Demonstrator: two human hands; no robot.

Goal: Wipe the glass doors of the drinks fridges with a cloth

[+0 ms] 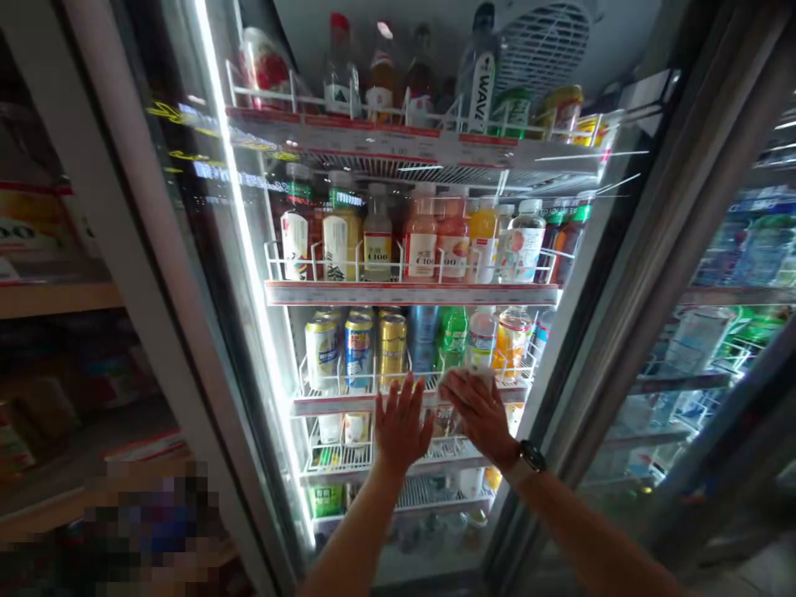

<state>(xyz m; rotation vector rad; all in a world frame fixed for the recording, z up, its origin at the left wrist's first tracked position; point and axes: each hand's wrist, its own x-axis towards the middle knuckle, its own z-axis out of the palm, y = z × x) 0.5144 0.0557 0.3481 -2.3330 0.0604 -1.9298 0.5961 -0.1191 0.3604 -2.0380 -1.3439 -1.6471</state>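
A glass fridge door (348, 551) with reflections on it stands in front of me. My left hand (401, 427) is open against the glass or just before it, fingers spread and pointing up, with nothing in it. To its right, my right hand (482, 414) presses a crumpled whitish cloth or tissue (457, 388) toward the glass. A dark watch (531, 456) is on the right wrist. Behind the hands, a wire shelf holds a gold can (392, 344), a blue can (359, 352), a green bottle (453, 332) and an orange drink bottle (512, 344).
Higher shelves hold several juice bottles (421, 236) and a dark bottle (478, 79). A bright light strip (240, 224) runs down the left inside. Metal door frames (647, 274) stand at both sides. Packaged goods (31, 224) sit on shelves at far left, and another fridge section (734, 332) at right.
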